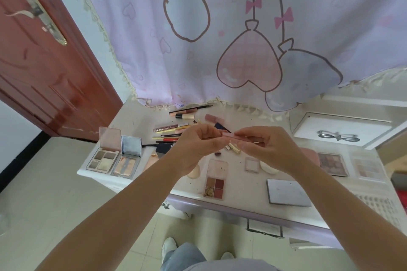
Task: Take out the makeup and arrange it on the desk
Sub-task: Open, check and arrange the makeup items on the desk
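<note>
Above the middle of the white desk (240, 185), my left hand (198, 145) and my right hand (262, 145) pinch the two ends of a slim pink makeup stick (231, 135), held level. Its middle shows between my fingertips; both ends are hidden in my fingers. Below the hands lies a gold tube (234, 148). Pencils, a glitter mascara (170, 127) and lip tubes lie scattered behind my left hand. Open eyeshadow palettes sit at the left (103, 158), front centre (214, 183) and right (332, 163).
A closed grey compact (286, 191) lies near the front edge. A framed mirror (343, 132) stands at the back right. A lilac cartoon curtain (220, 39) hangs behind the desk. A red-brown door (44, 61) is on the left, and a white slatted basket (383, 207) at the right.
</note>
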A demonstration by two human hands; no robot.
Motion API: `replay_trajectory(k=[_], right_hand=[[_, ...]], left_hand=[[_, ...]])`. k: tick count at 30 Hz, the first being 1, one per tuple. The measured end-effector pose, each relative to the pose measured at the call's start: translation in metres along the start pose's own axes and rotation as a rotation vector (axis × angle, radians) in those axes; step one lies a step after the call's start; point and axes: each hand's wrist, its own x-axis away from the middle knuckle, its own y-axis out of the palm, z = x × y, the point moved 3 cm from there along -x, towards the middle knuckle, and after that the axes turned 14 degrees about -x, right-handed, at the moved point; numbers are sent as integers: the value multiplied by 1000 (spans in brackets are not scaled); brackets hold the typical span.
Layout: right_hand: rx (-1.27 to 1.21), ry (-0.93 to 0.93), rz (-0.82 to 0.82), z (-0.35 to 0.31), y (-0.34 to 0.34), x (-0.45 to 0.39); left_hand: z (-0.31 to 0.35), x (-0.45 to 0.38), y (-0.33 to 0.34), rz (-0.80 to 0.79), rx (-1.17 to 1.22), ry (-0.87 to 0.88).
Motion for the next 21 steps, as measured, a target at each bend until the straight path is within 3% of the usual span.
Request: replay_trajectory(k=[12, 17, 21], right_hand=[[24, -74, 51, 2, -4, 2], [-116, -72, -93, 12, -7, 4], [-91, -175, 60, 28, -16, 3]], left_hand=[[2, 4, 12, -31, 1, 9], [-6, -1, 5, -100, 233, 7], [-7, -2, 5, -63, 347, -24]])
